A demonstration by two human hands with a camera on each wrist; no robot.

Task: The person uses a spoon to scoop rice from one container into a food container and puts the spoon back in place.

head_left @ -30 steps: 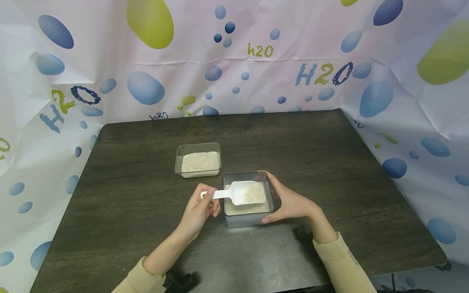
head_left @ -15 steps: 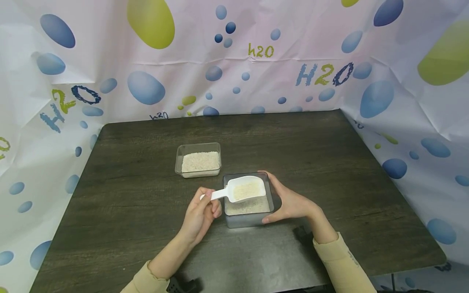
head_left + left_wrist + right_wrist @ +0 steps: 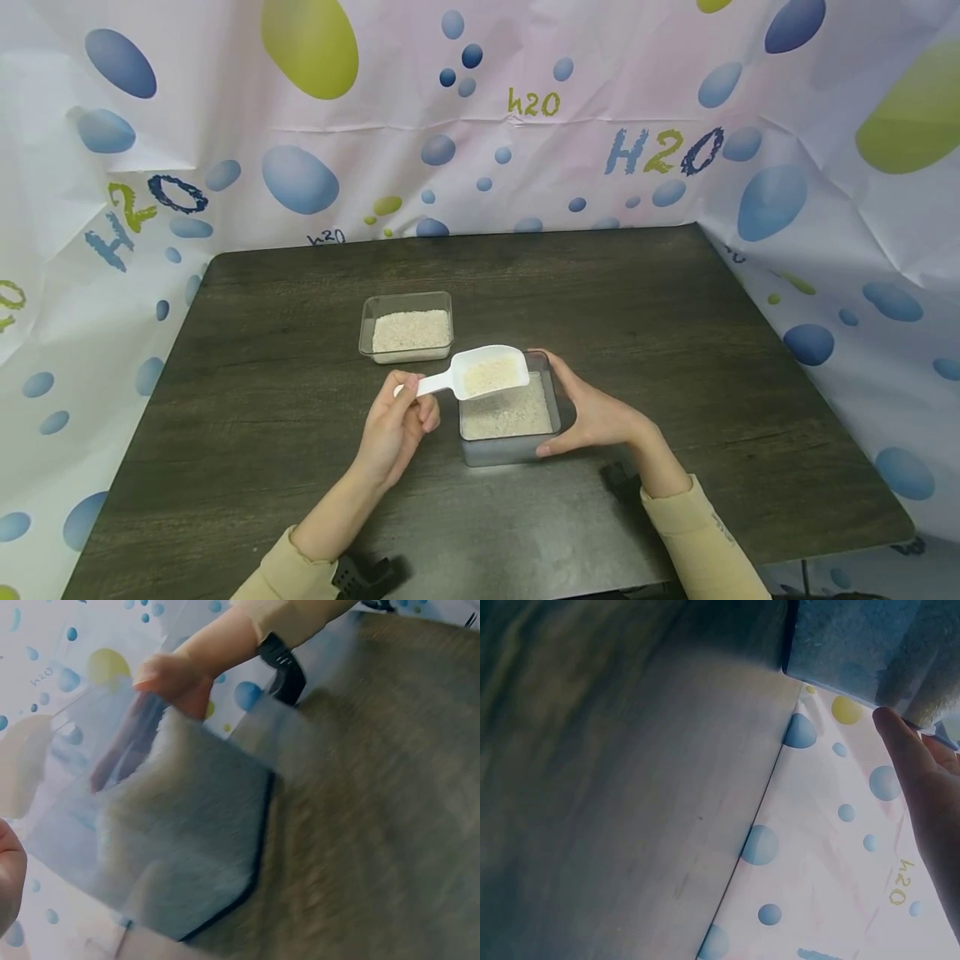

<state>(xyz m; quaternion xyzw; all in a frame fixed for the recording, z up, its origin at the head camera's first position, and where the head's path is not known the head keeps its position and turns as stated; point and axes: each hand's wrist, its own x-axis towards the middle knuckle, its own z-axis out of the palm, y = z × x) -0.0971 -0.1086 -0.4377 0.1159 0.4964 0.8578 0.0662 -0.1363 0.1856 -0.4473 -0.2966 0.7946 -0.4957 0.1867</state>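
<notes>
My left hand (image 3: 393,433) pinches the handle of a white scoop (image 3: 462,377) carrying a small heap of white grains that look like rice. The scoop is above the left back part of a grey see-through box (image 3: 501,454). More grains (image 3: 517,417) fill much of that box. Around its right side my right hand (image 3: 600,418) grips, thumb at the front corner and fingers at the back. In the left wrist view the box (image 3: 202,825) is large and the scoop (image 3: 21,769) shows at the left edge. The right wrist view shows the box's (image 3: 847,645) lower part.
A clear rectangular container (image 3: 366,329) of similar grains stands behind and left of the grey box. Both are on a dark wood-grain table (image 3: 247,375). A white sheet (image 3: 570,167) with bubble prints hangs along the back and sides.
The scoop has risen from low in the grey box and levelled, then shifted left and back with grains in it. My right hand and both containers have stayed in place.
</notes>
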